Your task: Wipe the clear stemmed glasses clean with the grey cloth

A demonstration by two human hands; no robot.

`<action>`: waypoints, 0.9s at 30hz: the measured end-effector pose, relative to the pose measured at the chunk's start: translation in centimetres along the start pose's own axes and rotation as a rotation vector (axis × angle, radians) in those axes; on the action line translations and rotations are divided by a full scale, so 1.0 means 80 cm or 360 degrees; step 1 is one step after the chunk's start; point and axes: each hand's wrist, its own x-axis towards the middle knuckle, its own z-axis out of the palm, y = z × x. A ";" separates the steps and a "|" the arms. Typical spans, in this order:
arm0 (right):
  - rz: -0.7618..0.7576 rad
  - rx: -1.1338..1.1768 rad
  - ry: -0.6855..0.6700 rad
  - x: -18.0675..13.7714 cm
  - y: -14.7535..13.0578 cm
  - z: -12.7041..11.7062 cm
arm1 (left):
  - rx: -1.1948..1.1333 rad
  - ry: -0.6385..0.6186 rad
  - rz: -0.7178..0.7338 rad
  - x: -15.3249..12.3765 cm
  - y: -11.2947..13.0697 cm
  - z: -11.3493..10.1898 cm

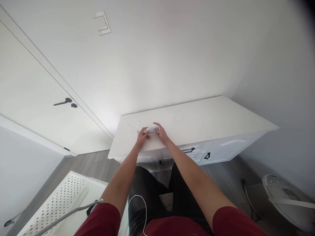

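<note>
1. On top of the white cabinet (197, 118), near its front left part, both of our hands meet around one small white thing (151, 130).
2. Our left hand (142, 135) touches the left end of the small white thing. Its fingers curl in a narrow grip on that end.
3. Our right hand (161, 132) is on the right end. Its fingers wrap over the top, so this grip holds the thing too.
4. We cannot tell what the small white thing is. It is too little and partly hidden by our fingers.
5. It sits low, right at the surface, but we cannot tell if it rests there or is lifted a bit.
6. Some tiny clear bits (133, 125) lie on the surface just behind our left hand.
7. The cabinet has drawers with dark handles (189, 150) under the front edge, near our right arm.
8. We wear red sleeves (103, 221) and dark trousers (147, 190). A thin white cord (145, 209) hangs down in front of us.
9. Far to the left is a white door with a dark handle (63, 102).
10. Low on the left stands a white panel with many holes (59, 200).
11. Low on the right, on the grey floor (221, 177), sits a round white machine (285, 196).
</note>
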 end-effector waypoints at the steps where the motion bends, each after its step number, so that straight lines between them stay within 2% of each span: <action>1: 0.0003 0.0008 0.0000 0.001 0.000 0.000 | 0.0009 0.0016 -0.0008 0.001 -0.002 0.000; 9: 0.0054 0.0071 0.0147 0.013 0.010 0.000 | -0.0008 -0.0052 0.0011 0.005 -0.005 -0.003; 17: 0.0064 0.0079 0.0137 0.012 0.010 0.001 | 0.0092 0.0057 -0.0098 0.010 -0.011 0.001; 23: 0.0074 0.0120 0.0194 0.013 0.008 0.004 | 0.0067 -0.0013 -0.0037 0.006 -0.005 0.001; 27: 0.0082 0.0136 0.0193 0.013 0.008 0.004 | 0.0087 0.0021 -0.0069 0.009 -0.010 0.002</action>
